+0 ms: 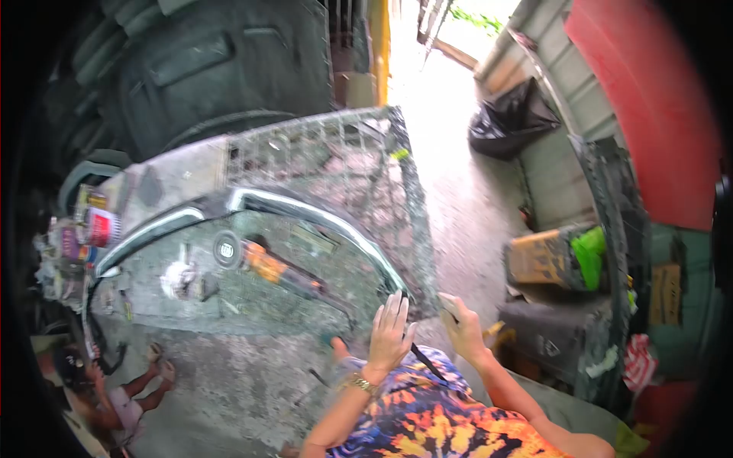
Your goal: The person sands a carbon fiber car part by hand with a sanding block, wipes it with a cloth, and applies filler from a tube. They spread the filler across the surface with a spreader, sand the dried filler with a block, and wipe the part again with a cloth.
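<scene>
the left hand (389, 334) lies flat with its fingers spread on the near corner of a curved glass pane (305, 290), with a gold wristband (359, 384) just below it. the right hand (463, 327) is just beside it, off the pane's right edge. its fingers are curled in around a small dark object (447, 308), which is too blurred to identify. a thin dark strip (427, 363) runs slantwise between the two wrists, and i cannot tell whether either hand holds it.

the pane lies on a worn, dusty workbench (191, 172) and covers most of its near half. a pale trim (305, 210) arcs along the pane's far edge. the far right part of the bench top is wire mesh (343, 153). an orange-handled tool (276, 272), a round black disc (227, 249) and a whitish lump (179, 279) show within the pane's outline. small tins and bottles (90, 227) crowd the bench's left end.

the room is an open-sided workshop. a large black tyre (214, 69) stands behind the bench, next to a yellow post (379, 46). a bright concrete floor (458, 183) runs to the right of the bench toward daylight. a black rubbish bag (510, 120) slumps against a grey wall. a red panel (649, 99) fills the upper right. below it sit a yellow box (544, 258) and something bright green (589, 253). another person (114, 397) sits low on the floor at the lower left, well apart from the hands.
</scene>
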Action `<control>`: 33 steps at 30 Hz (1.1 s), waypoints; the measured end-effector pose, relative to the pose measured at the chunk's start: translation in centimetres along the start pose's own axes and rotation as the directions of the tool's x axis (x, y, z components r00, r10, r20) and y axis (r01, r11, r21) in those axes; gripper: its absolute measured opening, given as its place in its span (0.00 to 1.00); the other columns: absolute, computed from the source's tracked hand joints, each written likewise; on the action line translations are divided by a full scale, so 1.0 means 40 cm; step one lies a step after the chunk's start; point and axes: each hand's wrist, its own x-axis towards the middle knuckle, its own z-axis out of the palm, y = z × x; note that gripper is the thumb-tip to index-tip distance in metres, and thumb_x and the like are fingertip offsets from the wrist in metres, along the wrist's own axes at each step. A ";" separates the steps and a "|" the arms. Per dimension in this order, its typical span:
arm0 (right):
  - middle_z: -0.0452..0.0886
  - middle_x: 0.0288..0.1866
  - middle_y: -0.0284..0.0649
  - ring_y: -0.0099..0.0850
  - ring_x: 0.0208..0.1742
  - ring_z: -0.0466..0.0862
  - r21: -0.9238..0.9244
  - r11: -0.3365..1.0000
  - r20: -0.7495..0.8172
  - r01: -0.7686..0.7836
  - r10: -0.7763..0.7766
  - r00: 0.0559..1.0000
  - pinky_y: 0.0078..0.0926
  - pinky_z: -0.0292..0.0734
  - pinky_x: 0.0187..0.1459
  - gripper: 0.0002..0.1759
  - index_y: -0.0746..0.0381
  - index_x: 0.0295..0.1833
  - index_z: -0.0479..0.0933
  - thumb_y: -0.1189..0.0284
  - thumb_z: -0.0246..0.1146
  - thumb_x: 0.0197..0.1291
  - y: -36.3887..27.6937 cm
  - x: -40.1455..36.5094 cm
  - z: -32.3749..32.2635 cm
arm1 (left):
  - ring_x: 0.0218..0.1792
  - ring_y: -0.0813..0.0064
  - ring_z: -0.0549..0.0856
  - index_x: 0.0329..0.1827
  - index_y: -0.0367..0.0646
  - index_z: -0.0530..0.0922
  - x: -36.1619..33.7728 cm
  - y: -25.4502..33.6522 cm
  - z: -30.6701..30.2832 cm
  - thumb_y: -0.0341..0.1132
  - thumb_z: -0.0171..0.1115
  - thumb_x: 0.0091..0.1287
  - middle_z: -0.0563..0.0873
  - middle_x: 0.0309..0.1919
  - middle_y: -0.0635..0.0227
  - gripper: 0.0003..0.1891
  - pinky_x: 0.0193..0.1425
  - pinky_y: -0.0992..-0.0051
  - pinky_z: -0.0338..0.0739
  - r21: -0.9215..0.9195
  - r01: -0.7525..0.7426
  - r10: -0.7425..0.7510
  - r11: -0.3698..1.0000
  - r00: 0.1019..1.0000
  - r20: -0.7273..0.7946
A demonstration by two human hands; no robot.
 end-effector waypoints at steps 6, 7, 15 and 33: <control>0.78 0.26 0.47 0.30 0.25 0.77 0.015 0.999 0.081 -0.047 0.045 0.996 0.33 0.74 0.33 0.20 0.62 0.67 0.78 0.79 0.63 0.70 0.004 0.047 -0.053 | 0.83 0.47 0.59 0.81 0.31 0.62 0.152 -0.108 -0.026 0.47 0.51 0.80 0.61 0.83 0.47 0.35 0.86 0.47 0.48 0.326 0.181 -0.156 0.928 0.983 -0.100; 0.78 0.26 0.47 0.30 0.25 0.77 0.030 0.998 0.073 -0.047 0.045 0.996 0.33 0.74 0.33 0.20 0.62 0.67 0.78 0.79 0.63 0.70 -0.001 0.053 -0.059 | 0.83 0.48 0.60 0.81 0.31 0.62 0.173 -0.125 -0.040 0.47 0.50 0.80 0.62 0.83 0.47 0.34 0.86 0.47 0.49 0.343 0.195 -0.163 0.919 0.979 -0.120; 0.79 0.27 0.44 0.26 0.26 0.76 0.090 0.993 -0.039 -0.071 0.074 0.996 0.30 0.73 0.32 0.20 0.62 0.66 0.78 0.80 0.62 0.71 -0.001 0.064 -0.035 | 0.80 0.49 0.65 0.79 0.32 0.66 0.284 -0.295 -0.202 0.47 0.49 0.80 0.66 0.81 0.49 0.33 0.85 0.49 0.52 0.515 0.191 -0.149 0.836 0.981 -0.122; 0.85 0.41 0.48 0.27 0.37 0.81 0.018 0.950 -0.192 -0.313 0.310 0.931 0.28 0.78 0.43 0.23 0.62 0.70 0.77 0.79 0.65 0.70 -0.168 0.135 0.199 | 0.83 0.46 0.59 0.80 0.25 0.61 0.247 -0.279 -0.211 0.60 0.56 0.75 0.61 0.82 0.40 0.46 0.87 0.51 0.51 0.289 -0.142 0.086 0.947 0.977 0.195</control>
